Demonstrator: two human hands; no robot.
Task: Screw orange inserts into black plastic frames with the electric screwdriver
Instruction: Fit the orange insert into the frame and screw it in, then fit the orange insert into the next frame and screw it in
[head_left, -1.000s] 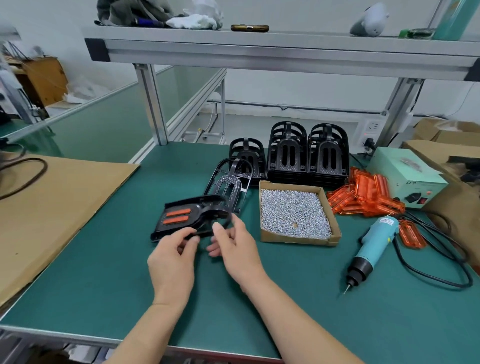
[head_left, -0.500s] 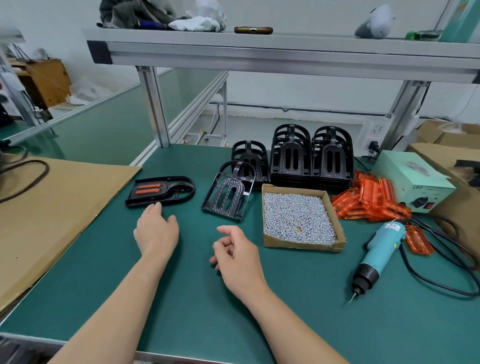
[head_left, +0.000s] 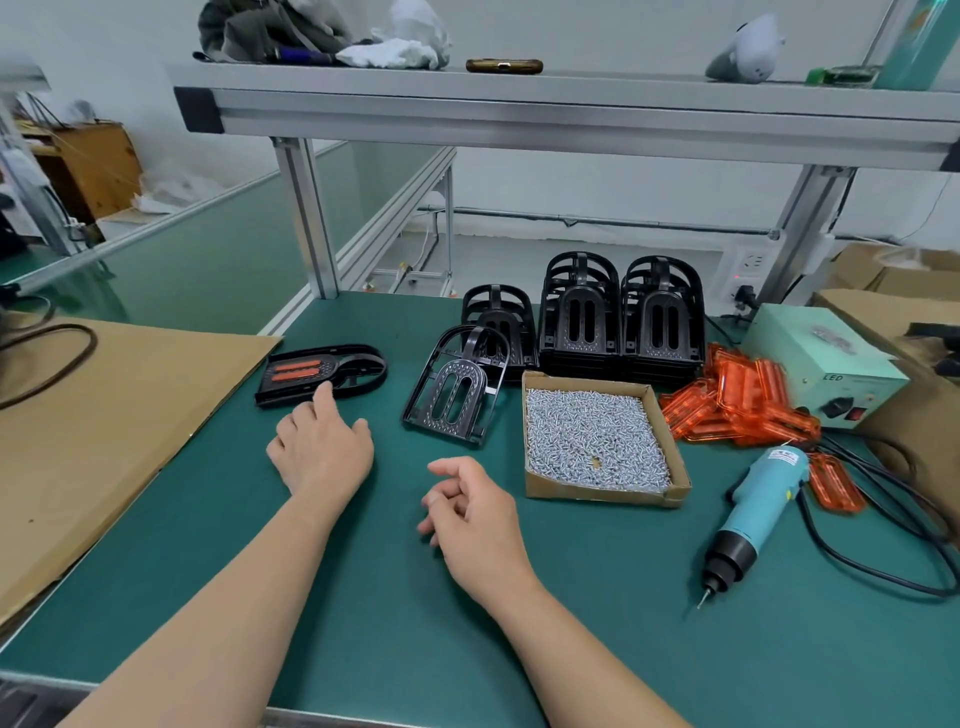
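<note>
Green surface (head_left: 363, 649): carries all your parts.
Left hand (head_left: 319, 452): yours lies flat with relaxed fingers and holds nothing; its forefinger reaches the near edge of the fitted frame (head_left: 345, 364).
Right hand (head_left: 475, 519): loosely curled, holding nothing, low over the surface.
Fitted frame: flat at your left, two orange inserts (head_left: 295, 371) in it.
Bare frame (head_left: 457, 389): propped against the black stacks (head_left: 618, 322).
Box of screws (head_left: 602, 491): right of that frame.
Electric screwdriver (head_left: 758, 499): lying far right, untouched.
</note>
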